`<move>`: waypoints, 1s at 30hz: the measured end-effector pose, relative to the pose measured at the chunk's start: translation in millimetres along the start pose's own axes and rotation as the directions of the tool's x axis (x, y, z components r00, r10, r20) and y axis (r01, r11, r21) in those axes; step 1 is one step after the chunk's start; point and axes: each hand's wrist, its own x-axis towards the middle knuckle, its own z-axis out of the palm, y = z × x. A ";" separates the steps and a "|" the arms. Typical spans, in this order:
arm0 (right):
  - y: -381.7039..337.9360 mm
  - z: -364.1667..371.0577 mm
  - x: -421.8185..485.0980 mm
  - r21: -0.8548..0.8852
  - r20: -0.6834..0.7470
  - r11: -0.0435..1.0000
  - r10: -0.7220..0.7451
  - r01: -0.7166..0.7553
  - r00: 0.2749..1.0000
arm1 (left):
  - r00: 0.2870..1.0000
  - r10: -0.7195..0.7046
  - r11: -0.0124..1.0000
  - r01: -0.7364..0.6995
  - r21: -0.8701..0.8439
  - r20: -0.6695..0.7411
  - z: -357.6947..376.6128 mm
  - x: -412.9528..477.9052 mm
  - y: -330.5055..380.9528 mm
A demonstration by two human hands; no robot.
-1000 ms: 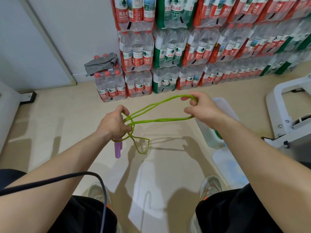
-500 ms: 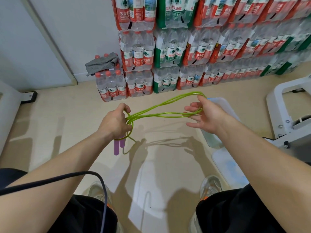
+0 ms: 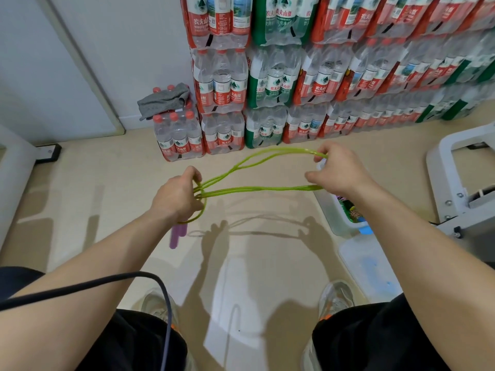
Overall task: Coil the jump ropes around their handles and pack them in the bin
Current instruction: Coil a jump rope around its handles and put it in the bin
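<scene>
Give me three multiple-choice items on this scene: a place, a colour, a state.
1. Where does the grey cloth lie? A. floor B. atop a pack of water bottles C. in a bin
2. Colour of the handles under the left hand? A. green B. black C. purple
3. The green rope is: A. stretched between both hands B. on the floor C. fully coiled
B: it drapes over bottle caps. C: purple ends show below the fist. A: the right hand holds the loops' far end.
</scene>
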 end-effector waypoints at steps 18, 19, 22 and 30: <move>23.2 25.6 -4.0 -0.530 0.284 0.846 0.249 -0.064 0.926 | 0.992 0.101 0.929 -0.066 -0.365 0.078 -10.0 -25.1 44.9; 18.1 25.8 -6.0 -0.544 0.275 0.838 0.228 -0.045 0.934 | 0.990 0.110 0.913 -0.067 -0.403 0.086 -10.0 -27.5 48.4; -2.3 29.2 -11.7 -0.286 0.344 0.945 -0.051 0.157 0.938 | 0.986 0.142 0.870 -0.081 -0.486 0.091 -10.1 -34.3 56.8; -30.3 61.1 -36.4 0.231 0.406 0.956 -0.265 0.183 0.874 | 0.990 0.123 0.788 -0.052 -0.613 0.074 -11.2 -42.0 67.6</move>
